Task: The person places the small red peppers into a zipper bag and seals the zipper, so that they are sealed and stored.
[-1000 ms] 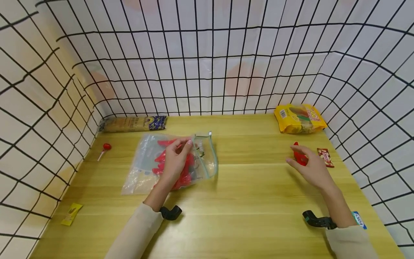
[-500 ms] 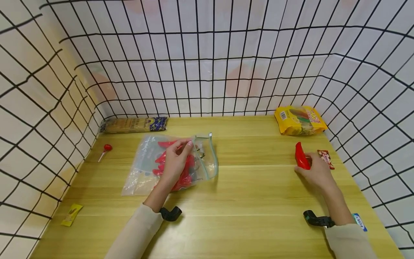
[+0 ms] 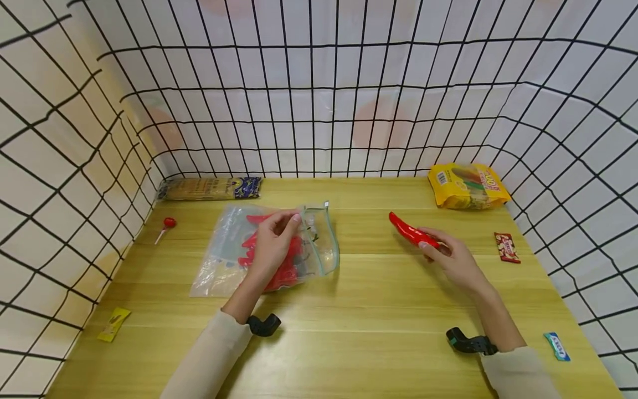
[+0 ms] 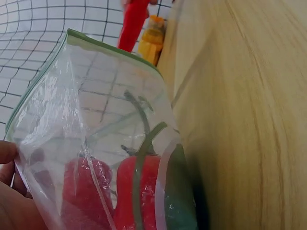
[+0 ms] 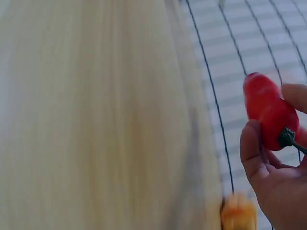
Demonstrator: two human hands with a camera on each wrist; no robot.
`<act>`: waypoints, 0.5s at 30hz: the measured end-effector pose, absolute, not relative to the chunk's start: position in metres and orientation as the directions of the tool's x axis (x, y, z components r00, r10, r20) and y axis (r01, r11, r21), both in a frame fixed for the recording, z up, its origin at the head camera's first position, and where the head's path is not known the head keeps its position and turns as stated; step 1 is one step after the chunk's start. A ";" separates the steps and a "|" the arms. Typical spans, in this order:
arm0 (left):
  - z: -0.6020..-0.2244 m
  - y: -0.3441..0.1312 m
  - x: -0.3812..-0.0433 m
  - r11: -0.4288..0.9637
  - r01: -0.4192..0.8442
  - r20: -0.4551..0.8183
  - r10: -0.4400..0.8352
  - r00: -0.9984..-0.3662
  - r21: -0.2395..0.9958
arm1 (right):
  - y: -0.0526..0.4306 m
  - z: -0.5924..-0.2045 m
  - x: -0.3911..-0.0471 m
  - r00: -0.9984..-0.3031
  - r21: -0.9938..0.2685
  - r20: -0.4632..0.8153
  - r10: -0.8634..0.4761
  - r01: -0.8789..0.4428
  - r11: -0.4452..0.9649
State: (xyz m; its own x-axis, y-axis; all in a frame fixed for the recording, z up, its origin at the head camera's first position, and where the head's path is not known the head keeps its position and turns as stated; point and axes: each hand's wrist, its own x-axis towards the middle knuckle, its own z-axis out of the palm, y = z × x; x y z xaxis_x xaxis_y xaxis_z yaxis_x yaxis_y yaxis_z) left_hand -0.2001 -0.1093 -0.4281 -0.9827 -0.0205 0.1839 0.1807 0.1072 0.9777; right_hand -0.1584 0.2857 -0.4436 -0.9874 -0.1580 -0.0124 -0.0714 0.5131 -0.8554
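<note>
Between thumb and fingers my right hand (image 3: 456,263) holds a red chili pepper (image 3: 406,228) above the table, its tip pointing toward the far left. The right wrist view shows the same pepper (image 5: 271,112) with its green stem end near the palm. My left hand (image 3: 271,241) pinches the upper edge of a clear zip bag (image 3: 214,277) near its mouth. Several red peppers (image 3: 284,271) lie inside that bag. In the left wrist view the bag's green-edged mouth (image 4: 115,50) stands apart, and stems show through the plastic.
A noodle packet (image 3: 209,189) lies at the back left, a yellow bag (image 3: 468,187) at the back right. A red lollipop (image 3: 169,223) and a yellow sachet (image 3: 114,325) are on the left. A red wrapper (image 3: 507,247) and a blue-white packet (image 3: 556,347) lie right. Black wire grid surrounds the table.
My right hand has taken hold of the pepper beside the red wrapper, lifted it and carried it left toward the bag. My left hand stays on the bag's edge.
</note>
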 end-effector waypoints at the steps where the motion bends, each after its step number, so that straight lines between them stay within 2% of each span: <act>1: -0.423 -0.109 -0.198 0.109 0.181 0.184 -0.020 -0.983 0.978 | 0.276 -0.442 -0.160 -0.983 -0.876 -0.011 -0.186 -0.080 0.475; 5: -0.404 -0.107 -0.188 0.107 0.183 0.186 -0.019 -0.982 0.977 | 0.235 -0.433 -0.168 -0.963 -0.937 -0.030 -0.268 -0.066 0.343; 15: -0.396 -0.107 -0.183 0.096 0.183 0.185 -0.014 -0.983 0.978 | 0.157 -0.424 -0.194 -0.944 -0.945 0.038 -0.328 -0.141 0.294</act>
State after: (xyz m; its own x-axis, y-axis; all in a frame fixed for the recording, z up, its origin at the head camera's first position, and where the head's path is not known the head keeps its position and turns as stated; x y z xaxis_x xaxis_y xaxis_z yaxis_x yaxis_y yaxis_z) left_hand -0.1832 -0.1072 -0.3960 -0.9827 -0.0135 0.1846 0.1825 0.0962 0.9785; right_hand -0.1941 0.1572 -0.4245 -0.9438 -0.3282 0.0384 -0.1407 0.2941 -0.9454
